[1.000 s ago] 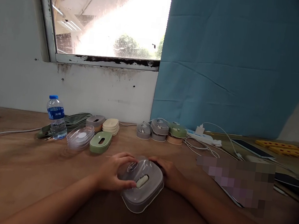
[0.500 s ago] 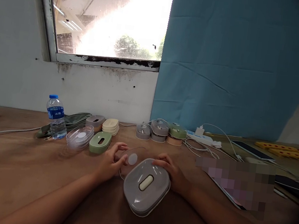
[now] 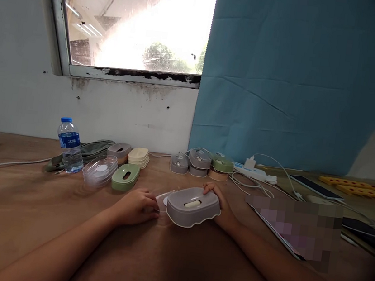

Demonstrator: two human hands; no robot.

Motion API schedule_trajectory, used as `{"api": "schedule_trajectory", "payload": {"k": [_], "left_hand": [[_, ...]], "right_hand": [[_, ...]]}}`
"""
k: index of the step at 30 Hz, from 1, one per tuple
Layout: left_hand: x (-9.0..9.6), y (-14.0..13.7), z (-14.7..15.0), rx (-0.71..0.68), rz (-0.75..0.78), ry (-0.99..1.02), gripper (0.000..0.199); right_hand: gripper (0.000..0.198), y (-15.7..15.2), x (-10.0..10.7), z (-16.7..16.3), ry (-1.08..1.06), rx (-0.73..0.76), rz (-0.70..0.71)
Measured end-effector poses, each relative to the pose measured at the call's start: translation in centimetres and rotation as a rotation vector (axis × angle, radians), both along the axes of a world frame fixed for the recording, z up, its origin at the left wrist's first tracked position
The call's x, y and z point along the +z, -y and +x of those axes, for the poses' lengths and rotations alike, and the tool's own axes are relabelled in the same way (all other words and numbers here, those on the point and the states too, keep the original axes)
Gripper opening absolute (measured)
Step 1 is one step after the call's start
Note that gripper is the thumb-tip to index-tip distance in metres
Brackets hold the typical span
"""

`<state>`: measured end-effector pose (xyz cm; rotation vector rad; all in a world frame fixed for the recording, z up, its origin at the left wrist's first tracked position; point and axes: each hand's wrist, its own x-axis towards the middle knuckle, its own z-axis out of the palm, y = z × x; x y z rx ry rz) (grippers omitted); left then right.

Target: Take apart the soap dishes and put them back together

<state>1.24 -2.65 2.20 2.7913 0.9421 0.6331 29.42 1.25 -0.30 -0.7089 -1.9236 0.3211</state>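
Note:
In my right hand [image 3: 222,206] is a grey oval-topped plastic box [image 3: 178,212], held at its right end. It has a slot in the top, a cream piece showing in the slot and a pale wavy rim below. My left hand [image 3: 140,206] is low over the table with curled fingers at the left edge of a clear plastic cover [image 3: 161,197]. That cover has a white round spot and is partly behind the grey box. Its fingertips are partly hidden, but they appear to grip the cover's edge.
Clear covers [image 3: 100,171], a green slotted shell [image 3: 125,177], cream pieces [image 3: 138,156] and a water bottle [image 3: 71,144] stand at the left. Stacked boxes [image 3: 200,159] are at the back. A power strip [image 3: 255,174], cables and a blurred-out tablet [image 3: 279,229] occupy the right side.
The grey box has tipped from facing me to nearly level and moved up and away. My left hand and the clear cover have come down lower, with the fingers curled more.

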Motion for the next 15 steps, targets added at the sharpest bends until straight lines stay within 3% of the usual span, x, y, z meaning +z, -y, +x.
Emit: {"api": "schedule_trajectory", "payload": {"k": [5,8,12,15], "left_hand": [[0.3,0.0,0.3,0.052,0.186,-0.030,0.023],[1.4,-0.4,-0.4,0.172,0.286,0.050,0.024],[4.0,-0.9,-3.5,0.339,0.395,0.206,0.021],[5.5,-0.9,-7.3,0.463,0.451,0.201,0.021]], "right_hand": [[0.027,-0.5,-0.8,0.1,-0.045,-0.005,-0.021],[0.029,-0.7,-1.0,0.1,-0.050,-0.012,-0.026],[0.028,-0.2,-0.7,-0.4,0.006,-0.022,-0.052],[0.026,0.4,-0.3,-0.9,0.110,-0.055,-0.031]]}}
